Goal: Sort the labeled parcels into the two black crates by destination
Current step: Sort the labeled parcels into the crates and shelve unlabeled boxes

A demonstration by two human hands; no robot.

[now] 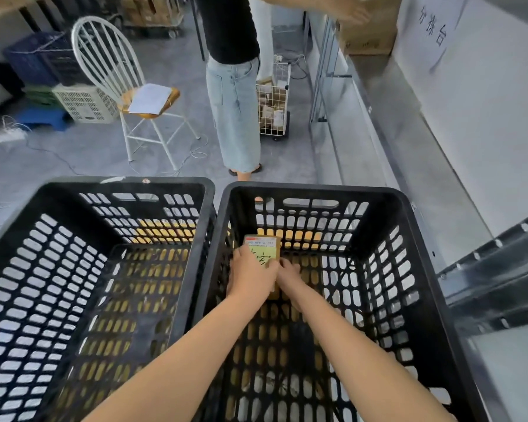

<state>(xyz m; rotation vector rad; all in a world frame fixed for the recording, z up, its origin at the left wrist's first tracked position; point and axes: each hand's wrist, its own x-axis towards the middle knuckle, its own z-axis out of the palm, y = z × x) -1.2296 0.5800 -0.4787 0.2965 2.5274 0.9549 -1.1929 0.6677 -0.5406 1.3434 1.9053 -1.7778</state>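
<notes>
Two black slotted crates stand side by side below me, the left crate (73, 190) and the right crate (387, 202). Both my arms reach down into the right crate. A small brown parcel (264, 246) with a yellow-green label and handwritten characters sits low inside it, toward the far left corner. My left hand (252, 277) lies over the near part of the parcel and grips it. My right hand (288, 275) holds the parcel's right side from beside and below. The left crate shows no parcel inside.
Another person (235, 86) stands just beyond the crates, an arm stretched toward cardboard boxes (369, 35) on the sorting table (485, 123) at right. A white chair (125, 74) with paper stands at back left, a wire cart (273, 102) behind the person, cables on the floor.
</notes>
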